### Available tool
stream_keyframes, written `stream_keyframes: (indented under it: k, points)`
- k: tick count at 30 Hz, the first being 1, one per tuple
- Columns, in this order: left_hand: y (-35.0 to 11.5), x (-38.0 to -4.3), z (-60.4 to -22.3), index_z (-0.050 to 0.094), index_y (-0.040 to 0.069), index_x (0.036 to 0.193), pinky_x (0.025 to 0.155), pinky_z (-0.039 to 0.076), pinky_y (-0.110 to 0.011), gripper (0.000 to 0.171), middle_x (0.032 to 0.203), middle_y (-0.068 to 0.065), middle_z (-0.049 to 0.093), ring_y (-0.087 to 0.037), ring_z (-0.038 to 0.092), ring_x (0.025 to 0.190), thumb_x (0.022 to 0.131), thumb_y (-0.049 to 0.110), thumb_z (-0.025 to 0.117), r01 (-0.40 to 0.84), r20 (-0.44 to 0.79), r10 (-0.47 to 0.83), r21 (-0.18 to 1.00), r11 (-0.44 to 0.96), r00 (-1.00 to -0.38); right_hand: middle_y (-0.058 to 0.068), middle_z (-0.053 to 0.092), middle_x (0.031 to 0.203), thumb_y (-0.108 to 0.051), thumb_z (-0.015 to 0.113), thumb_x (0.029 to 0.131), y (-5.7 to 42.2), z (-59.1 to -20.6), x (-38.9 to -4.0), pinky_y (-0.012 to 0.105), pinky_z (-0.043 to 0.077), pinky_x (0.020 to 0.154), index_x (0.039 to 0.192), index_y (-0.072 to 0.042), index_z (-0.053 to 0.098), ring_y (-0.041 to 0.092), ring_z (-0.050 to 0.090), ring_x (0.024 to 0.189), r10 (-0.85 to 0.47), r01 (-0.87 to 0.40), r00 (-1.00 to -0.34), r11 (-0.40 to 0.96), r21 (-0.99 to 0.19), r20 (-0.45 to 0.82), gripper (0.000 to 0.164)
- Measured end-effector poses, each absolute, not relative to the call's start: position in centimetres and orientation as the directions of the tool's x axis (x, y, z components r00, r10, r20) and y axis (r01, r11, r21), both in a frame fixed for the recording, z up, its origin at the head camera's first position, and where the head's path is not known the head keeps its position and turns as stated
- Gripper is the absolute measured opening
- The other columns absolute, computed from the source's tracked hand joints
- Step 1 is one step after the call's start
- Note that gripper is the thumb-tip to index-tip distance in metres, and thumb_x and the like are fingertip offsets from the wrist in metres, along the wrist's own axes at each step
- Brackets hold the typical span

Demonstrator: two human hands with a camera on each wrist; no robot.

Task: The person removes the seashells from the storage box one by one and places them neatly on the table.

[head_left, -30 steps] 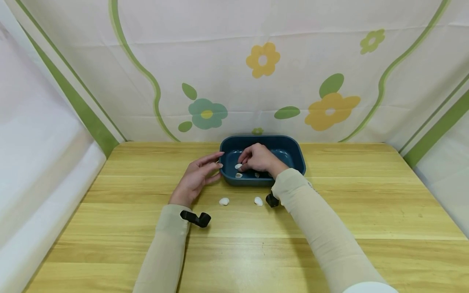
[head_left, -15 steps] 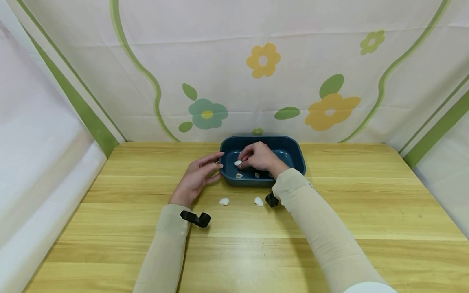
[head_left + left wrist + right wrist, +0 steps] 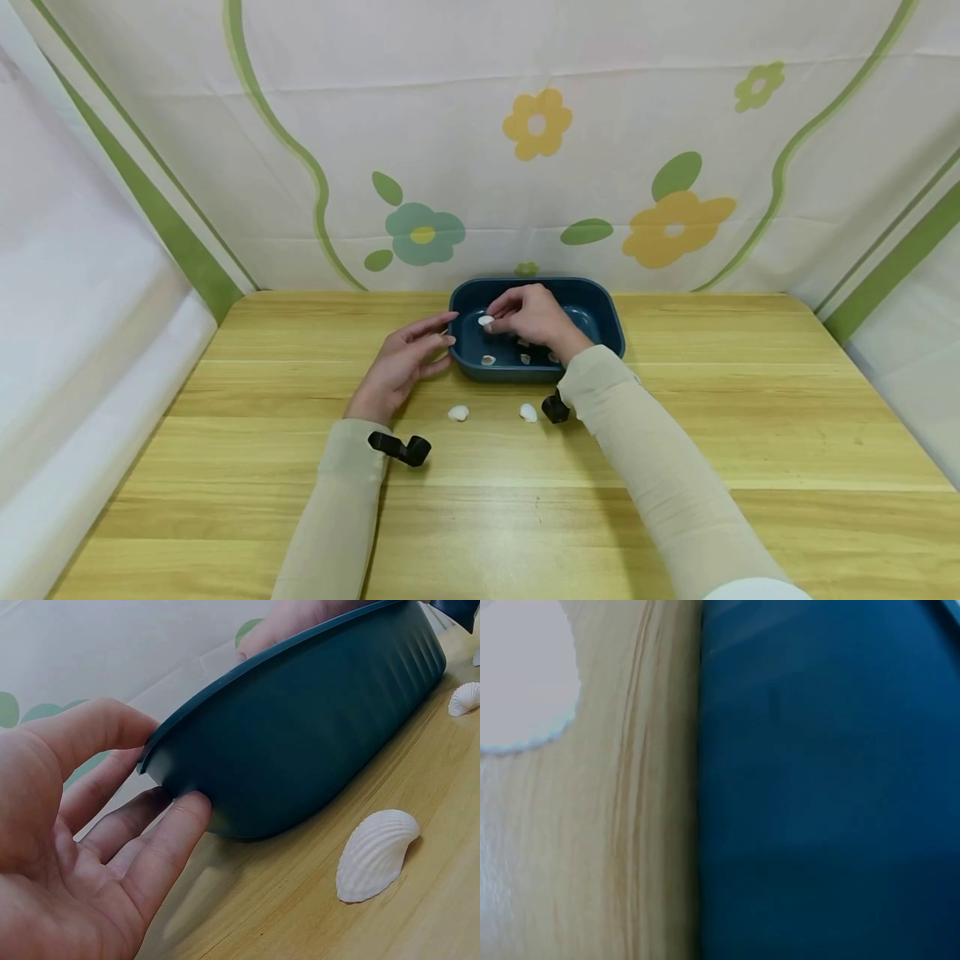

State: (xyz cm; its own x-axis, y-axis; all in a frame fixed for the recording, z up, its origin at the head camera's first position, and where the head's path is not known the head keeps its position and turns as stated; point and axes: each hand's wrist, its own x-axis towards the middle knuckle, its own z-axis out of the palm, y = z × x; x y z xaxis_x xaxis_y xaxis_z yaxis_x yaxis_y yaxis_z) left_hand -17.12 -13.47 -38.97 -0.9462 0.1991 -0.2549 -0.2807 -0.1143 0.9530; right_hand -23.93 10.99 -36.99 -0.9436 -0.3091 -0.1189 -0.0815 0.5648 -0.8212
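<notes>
In the head view, a dark blue rectangular basin (image 3: 615, 333) stands at the back of the wooden table. My right hand (image 3: 536, 317) is inside it, pinching a white seashell (image 3: 486, 321) between thumb and fingers above the basin floor. My left hand (image 3: 399, 367) touches the basin's left end from outside, its fingertips (image 3: 196, 802) against the wall and rim. Small shells lie along the front of the basin floor, among them a brownish-white shell (image 3: 488, 360) and another small shell (image 3: 525, 358). My right hand partly covers the inside.
On the table in front of the basin lie two white shells, a left shell (image 3: 458, 413) and a right shell (image 3: 528, 413). A ribbed shell (image 3: 377, 856) shows close up in the left wrist view. Behind the basin hangs a flower-patterned curtain (image 3: 465, 150).
My right hand has lifted the white shell slightly and moved it towards the back of the basin. My left hand stays against the basin's left end.
</notes>
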Motion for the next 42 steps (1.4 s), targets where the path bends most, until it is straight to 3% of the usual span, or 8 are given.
stream_keyframes:
  k: [7,14,27,38,42]
  points:
    - [-13.4,-17.2,-39.1,0.064,0.018,0.152,0.093,0.063,-0.027,0.046,0.166,0.003,0.049,-0.010,0.065,0.121,0.106,0.012,0.066,-0.283,-0.258,0.192,0.952,-0.118,-0.947,0.009,0.079,0.111,-0.022,0.087,0.093,11.2,-36.4,-23.9,0.034,0.062,0.090,0.113,-0.010,0.081,0.021,0.073,0.098,-0.250,-0.086,-0.968,0.410,-0.908,-0.022,0.024]
    - [-13.5,-17.2,-38.9,0.063,0.018,0.152,0.095,0.063,-0.028,0.046,0.164,0.003,0.051,-0.011,0.065,0.120,0.106,0.014,0.066,-0.281,-0.257,0.188,0.953,-0.116,-0.948,0.007,0.079,0.111,-0.022,0.088,0.092,11.4,-35.9,-24.0,0.029,0.061,0.090,0.114,-0.008,0.081,0.020,0.071,0.101,-0.191,-0.064,-0.982,0.285,-0.957,0.009,0.026]
    - [-13.3,-17.1,-39.0,0.066,0.020,0.150,0.097,0.063,-0.028,0.044,0.163,0.004,0.052,-0.013,0.064,0.123,0.106,0.014,0.067,-0.294,-0.270,0.179,0.948,-0.120,-0.946,0.007,0.078,0.112,-0.022,0.088,0.092,11.6,-35.3,-23.6,0.031,0.061,0.091,0.113,-0.010,0.082,0.021,0.070,0.101,-0.200,-0.061,-0.980,0.299,-0.952,0.000,0.025]
    - [-13.2,-17.0,-39.0,0.065,0.019,0.150,0.095,0.063,-0.027,0.045,0.163,0.003,0.053,-0.013,0.064,0.122,0.106,0.012,0.066,-0.285,-0.263,0.171,0.952,-0.116,-0.949,0.001,0.078,0.108,-0.029,0.089,0.091,13.1,-31.7,-21.0,0.038,0.061,0.095,0.115,-0.014,0.082,0.021,0.070,0.101,-0.176,-0.109,-0.983,0.307,-0.945,0.056,0.029]
    - [-13.3,-16.9,-39.0,0.063,0.017,0.153,0.095,0.063,-0.027,0.047,0.165,0.003,0.050,-0.012,0.065,0.122,0.106,0.010,0.064,-0.274,-0.251,0.179,0.955,-0.114,-0.951,0.003,0.078,0.108,-0.027,0.089,0.091,14.0,-31.2,-20.3,0.033,0.062,0.091,0.115,-0.011,0.082,0.020,0.071,0.097,-0.175,-0.147,-0.980,0.313,-0.938,0.096,0.030]
